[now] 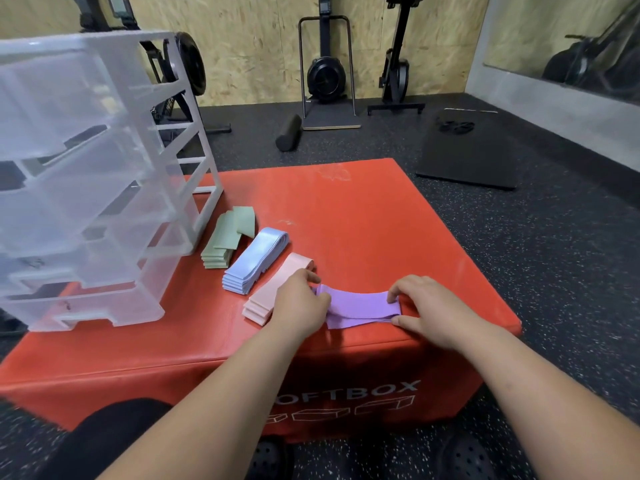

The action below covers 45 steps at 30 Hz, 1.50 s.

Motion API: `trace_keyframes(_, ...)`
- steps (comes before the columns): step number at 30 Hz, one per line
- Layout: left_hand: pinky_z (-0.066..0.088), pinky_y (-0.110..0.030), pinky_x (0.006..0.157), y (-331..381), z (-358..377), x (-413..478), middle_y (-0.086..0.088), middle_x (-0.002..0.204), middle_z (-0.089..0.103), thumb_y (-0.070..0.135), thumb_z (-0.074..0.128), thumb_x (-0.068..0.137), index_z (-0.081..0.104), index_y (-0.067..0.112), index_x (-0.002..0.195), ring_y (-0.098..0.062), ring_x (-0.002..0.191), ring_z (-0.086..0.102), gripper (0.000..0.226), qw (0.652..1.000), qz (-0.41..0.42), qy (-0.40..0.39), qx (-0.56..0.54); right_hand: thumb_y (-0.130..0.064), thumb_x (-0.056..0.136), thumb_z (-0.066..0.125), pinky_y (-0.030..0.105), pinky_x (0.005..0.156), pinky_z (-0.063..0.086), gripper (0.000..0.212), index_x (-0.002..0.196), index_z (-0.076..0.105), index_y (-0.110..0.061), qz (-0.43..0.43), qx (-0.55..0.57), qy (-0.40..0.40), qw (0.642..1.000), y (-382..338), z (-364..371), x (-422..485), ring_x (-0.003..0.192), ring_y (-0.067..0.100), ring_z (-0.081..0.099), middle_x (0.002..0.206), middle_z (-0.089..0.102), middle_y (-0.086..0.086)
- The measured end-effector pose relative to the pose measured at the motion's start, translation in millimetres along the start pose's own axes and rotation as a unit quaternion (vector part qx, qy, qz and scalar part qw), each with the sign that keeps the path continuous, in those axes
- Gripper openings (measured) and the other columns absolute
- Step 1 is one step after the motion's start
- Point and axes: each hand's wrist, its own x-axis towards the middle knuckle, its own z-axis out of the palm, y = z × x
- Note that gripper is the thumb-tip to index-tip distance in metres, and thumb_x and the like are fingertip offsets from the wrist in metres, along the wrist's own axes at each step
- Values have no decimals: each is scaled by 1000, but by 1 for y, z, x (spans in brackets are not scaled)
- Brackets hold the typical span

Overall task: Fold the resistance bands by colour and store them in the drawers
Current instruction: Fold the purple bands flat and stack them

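A purple resistance band [360,308] lies flat near the front edge of the red soft box [363,216]. My left hand [300,306] pinches its left end and my right hand [431,311] pinches its right end. To the left lie three folded stacks in a diagonal row: pink bands [277,289], partly under my left hand, then blue bands [254,259], then green bands [227,239]. A clear plastic drawer unit [90,174] stands on the box's left side, its drawers facing the front left.
Dark speckled gym floor surrounds the box. A black foam roller [288,132] and a black mat [469,150] lie on the floor behind. Rowing machines [327,71] stand against the wooden wall. My knee and dark shoes show at the bottom.
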Motion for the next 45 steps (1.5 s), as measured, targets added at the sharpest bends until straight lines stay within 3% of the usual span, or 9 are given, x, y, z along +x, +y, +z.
trace_keyframes(8,43,-26,70,1,-4,-8,6,87,66,14,66,86,69,27,116,-8,76,60,33,999,45,-18,-8,-50,80,78,37,97,46,34,109,61,-42,41,-11,-22,999,0,-2,5,109,16,47,114,49,-12)
trace_keyframes(12,44,-29,77,-6,-7,-8,-2,109,62,21,65,90,66,26,125,-18,85,59,35,992,82,-43,82,-50,79,79,35,95,47,35,107,61,-41,39,-23,-25,999,1,-2,8,108,14,47,116,49,-15)
trace_keyframes(15,48,-32,89,-11,-7,-9,-4,129,51,37,70,94,58,28,137,-24,100,61,46,972,146,-79,169,-48,79,81,36,96,48,34,102,57,-41,9,-29,-25,999,1,-2,9,106,13,51,120,55,-21)
trace_keyframes(19,56,-44,92,-13,-4,-10,-3,133,47,55,78,84,45,30,147,-28,114,59,76,926,221,-96,290,-50,78,81,39,90,50,38,104,55,-42,-1,-32,-21,999,3,-4,10,98,11,52,107,61,-22)
trace_keyframes(25,52,-45,91,-8,-4,-6,-6,129,54,60,66,93,48,23,141,-31,124,52,63,878,259,-46,400,-48,73,85,33,98,48,53,116,54,-46,-1,6,-28,1000,9,-9,11,108,6,55,115,61,-24)
trace_keyframes(29,48,-46,101,-8,-5,-1,-5,136,53,63,71,87,45,25,147,-29,129,47,75,873,287,-80,387,-42,77,86,25,103,40,72,140,54,-43,-27,8,-45,999,9,-8,13,117,2,48,133,54,-32)
trace_keyframes(32,47,-44,104,-8,-7,4,-2,139,55,53,75,88,41,29,154,-27,126,51,78,875,303,-121,357,-42,79,86,27,101,42,62,135,60,-43,-34,2,-47,998,11,-8,15,114,6,50,128,59,-29)
trace_keyframes(36,48,-42,98,-11,-6,12,-2,132,57,44,70,92,45,30,150,-28,120,54,65,862,350,-79,357,-42,78,85,25,98,40,60,133,60,-45,-34,6,-48,998,14,-8,19,113,6,51,125,59,-26)
trace_keyframes(45,47,-41,100,-11,-5,19,1,133,57,48,76,89,45,32,151,-24,120,53,72,862,354,-119,343,-51,79,81,32,100,44,53,128,61,-51,-54,3,-60,997,17,-7,20,110,6,49,124,55,-31)
